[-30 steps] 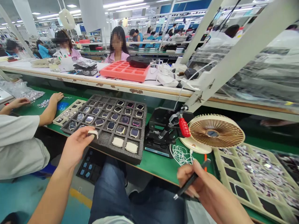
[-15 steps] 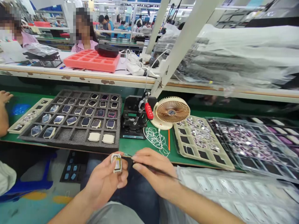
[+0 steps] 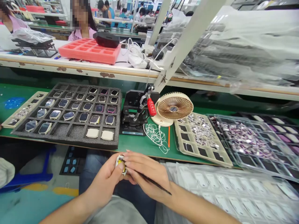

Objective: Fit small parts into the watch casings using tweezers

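My left hand (image 3: 107, 180) is closed around a small white watch case (image 3: 121, 162), held over my lap just below the bench edge. My right hand (image 3: 146, 177) pinches thin black tweezers (image 3: 153, 184) and its fingertips touch the case. In front lies a dark foam tray (image 3: 70, 132) with rows of small watch bodies, and two white cases (image 3: 100, 134) sit in its near row. A black hand press with a red-handled lever (image 3: 151, 107) stands right of the tray.
A small beige fan (image 3: 174, 107) stands beside the press, with a loose white cord (image 3: 155, 135) and an orange pencil (image 3: 168, 137) in front. Beige and clear trays of small shiny parts (image 3: 240, 140) fill the right. A red tray (image 3: 90, 51) sits on the upper shelf; other people work behind.
My left hand took a white case from the foam tray and brought it to my lap. My right hand with the tweezers closed in on it. The view swung right.
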Available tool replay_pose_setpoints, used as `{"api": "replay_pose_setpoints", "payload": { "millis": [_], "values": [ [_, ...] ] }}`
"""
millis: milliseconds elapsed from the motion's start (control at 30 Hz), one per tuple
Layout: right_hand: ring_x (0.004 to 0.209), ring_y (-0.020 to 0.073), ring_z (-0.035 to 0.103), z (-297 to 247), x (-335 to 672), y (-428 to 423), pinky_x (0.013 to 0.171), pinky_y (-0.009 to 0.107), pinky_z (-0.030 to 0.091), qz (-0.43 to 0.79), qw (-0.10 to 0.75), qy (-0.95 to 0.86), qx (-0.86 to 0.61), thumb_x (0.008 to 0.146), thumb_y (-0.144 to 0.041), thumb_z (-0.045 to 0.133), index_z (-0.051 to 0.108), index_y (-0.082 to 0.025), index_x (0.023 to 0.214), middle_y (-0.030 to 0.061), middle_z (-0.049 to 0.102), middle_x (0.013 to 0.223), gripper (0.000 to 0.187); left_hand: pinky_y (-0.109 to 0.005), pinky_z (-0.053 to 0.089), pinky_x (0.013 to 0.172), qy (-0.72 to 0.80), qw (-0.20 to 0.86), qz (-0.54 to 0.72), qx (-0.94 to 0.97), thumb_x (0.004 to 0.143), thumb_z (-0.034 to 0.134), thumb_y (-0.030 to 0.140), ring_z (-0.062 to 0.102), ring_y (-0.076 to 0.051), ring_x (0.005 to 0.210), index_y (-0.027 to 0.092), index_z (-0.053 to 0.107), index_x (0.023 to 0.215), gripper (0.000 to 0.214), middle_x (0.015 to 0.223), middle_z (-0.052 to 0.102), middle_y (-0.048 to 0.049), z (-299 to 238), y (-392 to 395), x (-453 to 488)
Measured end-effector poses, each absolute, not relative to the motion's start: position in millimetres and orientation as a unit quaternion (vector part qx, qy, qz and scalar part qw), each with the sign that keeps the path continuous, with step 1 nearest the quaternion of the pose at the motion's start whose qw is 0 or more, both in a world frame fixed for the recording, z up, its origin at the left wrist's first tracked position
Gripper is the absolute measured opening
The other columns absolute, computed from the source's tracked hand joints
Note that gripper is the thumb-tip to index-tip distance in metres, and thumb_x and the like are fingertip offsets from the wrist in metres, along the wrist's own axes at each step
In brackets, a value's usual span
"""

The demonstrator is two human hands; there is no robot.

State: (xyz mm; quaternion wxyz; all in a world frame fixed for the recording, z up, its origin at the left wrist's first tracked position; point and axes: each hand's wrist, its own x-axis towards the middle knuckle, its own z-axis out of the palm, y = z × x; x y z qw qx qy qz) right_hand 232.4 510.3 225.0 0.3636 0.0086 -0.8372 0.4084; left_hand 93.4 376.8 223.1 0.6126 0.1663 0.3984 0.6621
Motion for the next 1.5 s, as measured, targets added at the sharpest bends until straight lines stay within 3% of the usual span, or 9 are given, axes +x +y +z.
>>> {"api": "replay_pose_setpoints", "payload": {
  "millis": [167, 500, 733, 933, 1033, 1167, 1267, 1400, 1500],
  "values": [
    [0.123, 0.0252, 0.071, 223.5, 232.7, 510.9, 0.112, 0.048, 0.059, 0.413, 0.359, -0.837, 0.013, 0.096, -0.002, 0.067, 0.065, -0.026, 0.140, 0.0079, 0.074, 0.131, 0.050, -0.044, 0.059, 0.097, 0.429, 0.604, 0.650, 0.170, 0.098, 0.068, 0.047, 0.069, -0.025, 0.107, 0.027, 0.070, 0.134, 0.041, 0.128, 0.070, -0.0122, 223.4, 376.5, 92.0],
    [0.132, 0.0299, 0.065, 213.2, 235.5, 516.8, 0.116, 0.055, 0.054, 0.349, 0.360, -0.861, 0.080, 0.100, -0.008, 0.067, 0.058, -0.020, 0.150, 0.0151, 0.071, 0.136, 0.052, -0.042, 0.060, 0.097, 0.420, 0.613, 0.651, 0.156, 0.097, 0.071, 0.044, 0.066, -0.026, 0.119, 0.035, 0.059, 0.144, 0.049, 0.141, 0.064, -0.0109, 217.7, 373.2, 90.6],
    [0.129, 0.0292, 0.068, 203.9, 236.1, 521.2, 0.116, 0.059, 0.053, 0.363, 0.373, -0.850, 0.078, 0.101, -0.005, 0.064, 0.061, -0.018, 0.147, 0.0142, 0.070, 0.138, 0.048, -0.040, 0.056, 0.101, 0.340, 0.640, 0.675, 0.139, 0.102, 0.065, 0.032, 0.066, -0.024, 0.115, 0.024, 0.071, 0.128, 0.028, 0.130, 0.069, -0.0108, 219.9, 375.5, 88.2],
    [0.123, 0.0274, 0.072, 217.8, 241.9, 516.9, 0.110, 0.054, 0.060, 0.389, 0.415, -0.822, 0.028, 0.104, -0.007, 0.060, 0.067, -0.024, 0.140, 0.0097, 0.075, 0.130, 0.040, -0.039, 0.057, 0.082, 0.307, 0.653, 0.689, 0.058, 0.104, 0.056, 0.024, 0.071, -0.023, 0.090, 0.016, 0.072, 0.125, 0.027, 0.110, 0.074, -0.0134, 218.2, 381.0, 85.8],
    [0.123, 0.0265, 0.071, 228.4, 252.4, 529.6, 0.107, 0.045, 0.063, 0.362, 0.413, -0.833, -0.063, 0.103, -0.009, 0.063, 0.072, -0.027, 0.132, 0.0068, 0.076, 0.128, 0.036, -0.038, 0.054, 0.072, 0.326, 0.650, 0.685, 0.042, 0.102, 0.061, 0.023, 0.072, -0.028, 0.093, 0.017, 0.068, 0.132, 0.032, 0.118, 0.075, -0.0185, 212.2, 384.0, 84.8],
    [0.109, 0.0257, 0.077, 227.7, 265.9, 579.8, 0.103, 0.041, 0.063, 0.277, 0.452, -0.816, -0.232, 0.099, -0.017, 0.070, 0.081, -0.024, 0.111, 0.0060, 0.080, 0.116, 0.017, -0.032, 0.050, 0.068, 0.368, 0.649, 0.665, 0.025, 0.101, 0.065, 0.026, 0.070, -0.024, 0.092, 0.013, 0.070, 0.130, 0.033, 0.137, 0.069, -0.0255, 201.6, 385.5, 87.3],
    [0.101, 0.0251, 0.078, 215.8, 277.1, 628.3, 0.100, 0.041, 0.062, 0.235, 0.402, -0.821, -0.330, 0.099, -0.029, 0.070, 0.082, -0.022, 0.104, 0.0066, 0.081, 0.107, 0.015, -0.032, 0.053, 0.072, 0.394, 0.666, 0.633, 0.027, 0.098, 0.070, 0.027, 0.071, -0.024, 0.095, 0.012, 0.074, 0.123, 0.030, 0.141, 0.067, -0.0247, 192.9, 387.1, 92.7],
    [0.090, 0.0241, 0.078, 199.6, 291.6, 668.0, 0.090, 0.037, 0.061, 0.243, 0.289, -0.847, -0.375, 0.093, -0.032, 0.076, 0.084, -0.024, 0.093, 0.0046, 0.082, 0.096, 0.011, -0.041, 0.058, 0.089, 0.411, 0.692, 0.593, 0.021, 0.095, 0.073, 0.028, 0.074, -0.031, 0.104, 0.011, 0.075, 0.124, 0.033, 0.135, 0.071, -0.0238, 184.9, 390.5, 101.0],
    [0.083, 0.0233, 0.077, 193.2, 302.4, 675.9, 0.085, 0.035, 0.060, 0.256, 0.238, -0.846, -0.402, 0.092, -0.035, 0.077, 0.084, -0.024, 0.094, 0.0043, 0.082, 0.095, 0.013, -0.040, 0.060, 0.082, 0.418, 0.704, 0.574, 0.010, 0.094, 0.075, 0.027, 0.075, -0.031, 0.101, 0.012, 0.075, 0.124, 0.034, 0.136, 0.071, -0.0230, 180.1, 392.2, 103.7]
  ]
}}
